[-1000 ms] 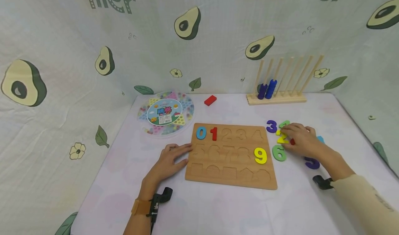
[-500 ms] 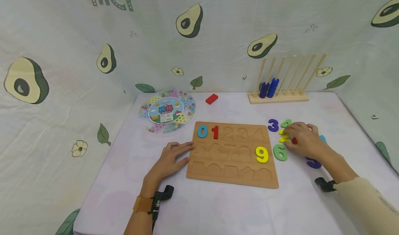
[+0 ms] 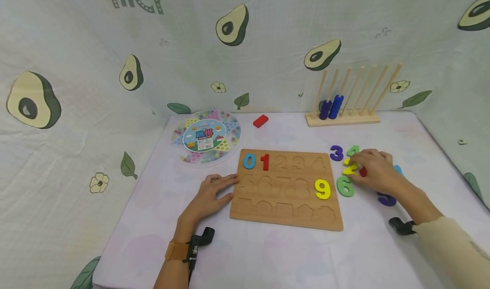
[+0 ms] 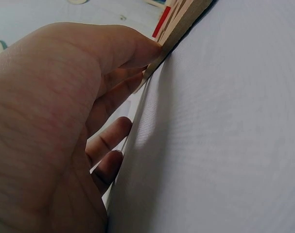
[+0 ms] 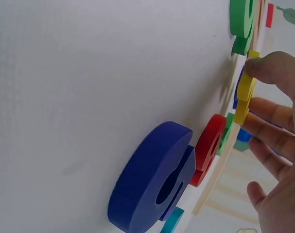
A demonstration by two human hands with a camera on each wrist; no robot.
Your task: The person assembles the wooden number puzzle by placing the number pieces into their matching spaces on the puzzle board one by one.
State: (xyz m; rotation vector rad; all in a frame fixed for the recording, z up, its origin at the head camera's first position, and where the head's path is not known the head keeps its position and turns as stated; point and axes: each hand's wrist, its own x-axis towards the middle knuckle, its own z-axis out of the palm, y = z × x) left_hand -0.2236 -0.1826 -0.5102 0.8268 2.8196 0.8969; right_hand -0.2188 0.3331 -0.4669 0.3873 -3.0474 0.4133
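Out to the right my right hand (image 3: pixel 377 174) pinches a yellow number 2 (image 3: pixel 350 170) between thumb and fingers; the hand covers part of it in the head view. In the right wrist view the thumb presses one side of the yellow 2 (image 5: pixel 245 87). Around that hand lie a purple 3 (image 3: pixel 337 153), a green 4 (image 3: pixel 353 150), a green 6 (image 3: pixel 346 187), a partly hidden red piece (image 3: pixel 363 171) and a purple 5 (image 3: pixel 387 199). My left hand (image 3: pixel 208 199) touches the left edge of the wooden number board (image 3: pixel 285 224) with fingers extended.
The board bears a blue 0 (image 3: pixel 249 161), a red 1 (image 3: pixel 265 162) and a yellow 9 (image 3: pixel 323 189). Behind it are a round game box (image 3: pixel 204 135), a red block (image 3: pixel 260 121) and a wooden peg stand (image 3: pixel 342 119) with blue and purple rings.
The view has shifted slightly. My right hand stays at the yellow 2, its fingers almost unmoved; my left hand keeps its place at the board's edge.
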